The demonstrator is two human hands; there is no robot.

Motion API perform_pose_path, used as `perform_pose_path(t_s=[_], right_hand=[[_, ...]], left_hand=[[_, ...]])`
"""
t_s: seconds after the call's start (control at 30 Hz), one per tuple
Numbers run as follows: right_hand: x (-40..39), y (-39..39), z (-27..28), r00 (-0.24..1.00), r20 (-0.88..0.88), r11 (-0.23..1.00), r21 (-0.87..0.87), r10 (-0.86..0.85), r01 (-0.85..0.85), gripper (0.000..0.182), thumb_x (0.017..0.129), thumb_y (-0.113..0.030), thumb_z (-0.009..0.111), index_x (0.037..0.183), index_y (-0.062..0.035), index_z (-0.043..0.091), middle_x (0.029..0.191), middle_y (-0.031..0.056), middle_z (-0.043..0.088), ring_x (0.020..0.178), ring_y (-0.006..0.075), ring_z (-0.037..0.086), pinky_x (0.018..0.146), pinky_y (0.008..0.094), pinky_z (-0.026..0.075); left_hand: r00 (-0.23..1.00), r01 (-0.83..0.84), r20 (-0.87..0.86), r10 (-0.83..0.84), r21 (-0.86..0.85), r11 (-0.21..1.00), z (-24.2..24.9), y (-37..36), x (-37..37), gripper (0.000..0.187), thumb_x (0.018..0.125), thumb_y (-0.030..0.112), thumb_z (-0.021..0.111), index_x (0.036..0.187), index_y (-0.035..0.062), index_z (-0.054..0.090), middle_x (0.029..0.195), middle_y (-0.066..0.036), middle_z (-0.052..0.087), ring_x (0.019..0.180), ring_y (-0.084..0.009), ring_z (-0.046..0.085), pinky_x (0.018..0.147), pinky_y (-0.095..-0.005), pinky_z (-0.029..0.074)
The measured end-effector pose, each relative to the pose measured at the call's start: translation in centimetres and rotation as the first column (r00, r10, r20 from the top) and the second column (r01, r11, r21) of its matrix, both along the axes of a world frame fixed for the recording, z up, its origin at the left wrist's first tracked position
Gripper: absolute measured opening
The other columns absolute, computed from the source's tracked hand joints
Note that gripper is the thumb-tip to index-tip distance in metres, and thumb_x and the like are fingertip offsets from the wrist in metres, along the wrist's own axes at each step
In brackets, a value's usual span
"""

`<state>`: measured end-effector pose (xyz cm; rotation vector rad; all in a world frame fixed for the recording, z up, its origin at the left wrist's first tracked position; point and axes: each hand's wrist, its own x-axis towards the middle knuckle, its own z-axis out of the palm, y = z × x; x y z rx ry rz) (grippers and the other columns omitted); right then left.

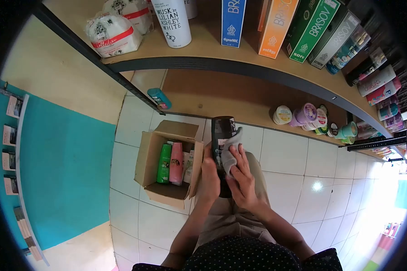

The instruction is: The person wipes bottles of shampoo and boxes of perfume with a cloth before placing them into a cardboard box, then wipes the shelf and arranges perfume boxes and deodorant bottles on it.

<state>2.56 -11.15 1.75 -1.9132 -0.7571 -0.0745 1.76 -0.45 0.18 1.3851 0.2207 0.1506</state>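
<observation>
A black bottle (218, 131) stands upright in the view, in front of my lap. My left hand (210, 175) is wrapped round its left side, low down. With my right hand (243, 178) I press a grey cloth (229, 156) against the bottle's right side; the cloth covers part of its label. To the left of my left hand, an open cardboard box (146, 158) sits on the tiles. Inside it are a green bottle (164, 163), a pink bottle (176, 162) and a pale carton (189, 167).
Across the top, the upper shelf (203, 58) holds a white spray can (172, 22), wrapped packs and Brisov boxes. The lower shelf (203, 97) bears a teal bottle (159, 98) at the left and several tubs (282, 115) at the right. A teal wall panel (68, 167) is at the left.
</observation>
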Motion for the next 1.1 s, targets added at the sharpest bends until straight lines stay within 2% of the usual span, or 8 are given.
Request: perform_pose_path(t_s=[0.2, 0.3, 0.4, 0.63, 0.87, 0.93, 1.0, 1.1], right_hand=[[-1.3, -2.2, -4.0, 0.869, -0.447, 0.943, 0.141, -0.212, 0.303, 0.008, 0.071, 0.006, 0.043, 0.078, 0.0063, 0.048, 0.1, 0.0229, 0.053, 0.1, 0.0308, 0.051, 0.082, 0.0361, 0.039], [-0.4, -6.0, -7.2, 0.522, -0.852, 0.824, 0.264, -0.045, 0.502, 0.013, 0.07, -0.003, 0.05, 0.079, 0.0059, 0.049, 0.08, 0.0175, 0.058, 0.077, 0.0265, 0.058, 0.067, 0.031, 0.044], [4.2, -5.3, -1.9, 0.814, -0.466, 0.922, -0.009, -0.347, 0.388, 0.034, 0.065, -0.02, 0.066, 0.083, 0.0036, 0.05, 0.075, 0.0139, 0.059, 0.068, 0.0249, 0.06, 0.06, 0.0303, 0.045], [10.5, -3.8, -1.8, 0.945, -0.305, 0.943, -0.333, -0.121, 0.014, 0.064, 0.057, -0.031, 0.075, 0.107, -0.0021, 0.048, 0.089, 0.0122, 0.06, 0.079, 0.0276, 0.058, 0.074, 0.0327, 0.044], [17.4, 4.5, -5.9, 0.989, -0.115, 0.87, -0.493, -0.096, 0.027, 0.054, 0.06, -0.039, 0.067, 0.105, -0.0117, 0.053, 0.094, 0.013, 0.059, 0.088, 0.0315, 0.054, 0.079, 0.0371, 0.041], [19.5, 8.0, -7.2, 0.985, -0.142, 0.88, -0.474, -0.103, 0.024, 0.052, 0.061, -0.038, 0.067, 0.104, -0.012, 0.054, 0.091, 0.0133, 0.06, 0.083, 0.0325, 0.056, 0.074, 0.0387, 0.044], [21.1, 11.4, -8.5, 0.988, -0.119, 0.888, -0.459, -0.102, 0.037, 0.05, 0.062, -0.037, 0.067, 0.103, -0.0107, 0.054, 0.089, 0.0119, 0.061, 0.085, 0.0301, 0.057, 0.074, 0.038, 0.044], [23.0, 15.8, -10.6, 0.992, -0.07, 0.876, -0.478, -0.106, 0.06, 0.049, 0.062, -0.035, 0.066, 0.103, -0.01, 0.053, 0.087, 0.0115, 0.061, 0.086, 0.0284, 0.057, 0.074, 0.0381, 0.045]], left_hand=[[0.983, -0.148, -0.121, 0.136, -0.095, 0.985, -0.9, 0.7, 1.0, 0.037, 0.085, 0.027, 0.048, 0.111, 0.0019, 0.04, 0.092, -0.003, 0.047, 0.082, -0.0081, 0.043, 0.073, -0.0216, 0.037], [0.997, 0.067, -0.026, -0.067, -0.003, 0.998, -1.9, 1.9, 1.9, 0.035, 0.082, 0.025, 0.053, 0.107, 0.0024, 0.043, 0.086, -0.003, 0.049, 0.078, -0.0093, 0.046, 0.07, -0.0228, 0.039], [0.959, 0.282, 0.006, -0.285, 0.114, 0.953, -2.7, 2.0, 3.2, 0.037, 0.08, 0.023, 0.055, 0.107, 0.002, 0.043, 0.086, -0.008, 0.051, 0.08, -0.0151, 0.048, 0.071, -0.0264, 0.039], [0.899, 0.403, 0.012, -0.437, 0.362, 0.84, -5.9, 2.0, 6.6, 0.045, 0.078, 0.021, 0.057, 0.114, -0.0003, 0.039, 0.101, -0.016, 0.051, 0.094, -0.0245, 0.05, 0.083, -0.0314, 0.037], [0.982, -0.186, 0.128, 0.135, 0.677, 0.712, -6.7, 4.5, 6.8, 0.046, 0.077, 0.015, 0.053, 0.118, 0.0023, 0.036, 0.109, -0.019, 0.046, 0.098, -0.0358, 0.043, 0.085, -0.0396, 0.034], [0.978, -0.168, 0.033, 0.204, 0.704, 0.69, -7.7, 3.9, 4.4, 0.047, 0.078, 0.016, 0.051, 0.12, 0.0045, 0.035, 0.115, -0.018, 0.042, 0.107, -0.0373, 0.037, 0.091, -0.0446, 0.028], [0.949, -0.033, -0.081, 0.304, 0.935, 0.352, -8.1, 2.7, 1.8, 0.049, 0.077, 0.02, 0.05, 0.122, 0.0059, 0.034, 0.121, -0.017, 0.036, 0.116, -0.0383, 0.028, 0.092, -0.0512, 0.023], [0.9, 0.044, -0.194, 0.391, 0.932, 0.361, -10.4, 2.0, -1.4, 0.052, 0.076, 0.023, 0.05, 0.123, 0.0078, 0.033, 0.124, -0.017, 0.032, 0.12, -0.0382, 0.022, 0.093, -0.0553, 0.02]])
